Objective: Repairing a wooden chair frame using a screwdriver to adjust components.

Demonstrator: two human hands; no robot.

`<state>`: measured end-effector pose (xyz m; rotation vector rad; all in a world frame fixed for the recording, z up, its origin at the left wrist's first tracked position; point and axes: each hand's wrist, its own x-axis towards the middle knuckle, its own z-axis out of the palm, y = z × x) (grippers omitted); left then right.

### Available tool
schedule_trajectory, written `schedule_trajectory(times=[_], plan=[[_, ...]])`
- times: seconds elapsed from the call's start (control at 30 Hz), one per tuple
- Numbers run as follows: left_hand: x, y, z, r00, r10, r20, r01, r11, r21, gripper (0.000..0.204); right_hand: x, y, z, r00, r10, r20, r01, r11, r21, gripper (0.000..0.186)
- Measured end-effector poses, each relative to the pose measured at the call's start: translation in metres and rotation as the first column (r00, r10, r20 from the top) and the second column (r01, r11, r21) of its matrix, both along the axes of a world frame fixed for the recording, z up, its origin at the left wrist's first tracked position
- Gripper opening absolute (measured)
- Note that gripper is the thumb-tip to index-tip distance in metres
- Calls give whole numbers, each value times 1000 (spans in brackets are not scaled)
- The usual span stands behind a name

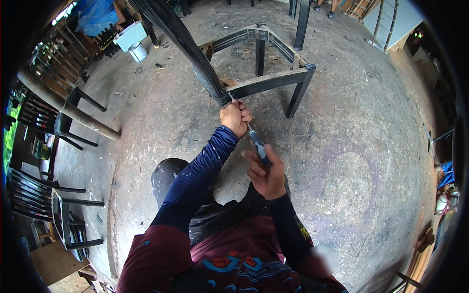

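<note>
A black wooden chair frame (266, 83) without a seat stands tipped on the floor in front of me, its long dark back post (195, 53) slanting up to the left. My left hand (235, 117) is closed round the thin metal shaft of a screwdriver, close to the joint where the post meets the seat rail. The screwdriver (259, 145) has a blue-grey handle pointing back toward me. At that handle is my right hand (269, 179), slightly blurred, with thumb and fingers about its end. The screwdriver's tip reaches the joint; any screw there is too small to make out.
Black slatted chairs (34, 193) lie along the left side, beside a long pole (73, 110). A silvery can (138, 52) and a white box (130, 36) are at the far left. Wooden boards (419, 256) lean at the right. Another person's feet (330, 14) show far back.
</note>
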<state>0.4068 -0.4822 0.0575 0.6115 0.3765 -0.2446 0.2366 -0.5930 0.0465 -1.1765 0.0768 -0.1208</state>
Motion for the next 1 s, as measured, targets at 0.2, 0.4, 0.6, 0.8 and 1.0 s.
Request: schedule_trajectory(times=[0.2, 0.4, 0.6, 0.8, 1.0], plan=[[2, -1, -2, 999, 40, -19, -40, 999, -12, 20, 7, -13, -1, 878, 104, 467, 341, 550, -763, 53], [4, -3, -2, 997, 52, -50, -54, 998, -29, 22, -2, -20, 7, 907, 389, -164, -185, 716, 673, 50], [5, -4, 0, 998, 61, -8, -61, 998, -20, 20, -6, -11, 1, 963, -95, 254, 198, 885, -421, 40], [8, -4, -3, 996, 83, -13, -84, 996, -31, 20, -8, -16, -3, 974, 225, 32, -225, 933, 282, 43], [13, -4, -6, 995, 100, -13, -100, 994, -30, 24, -8, -8, 12, 973, -105, 205, 105, 994, 10, 37]])
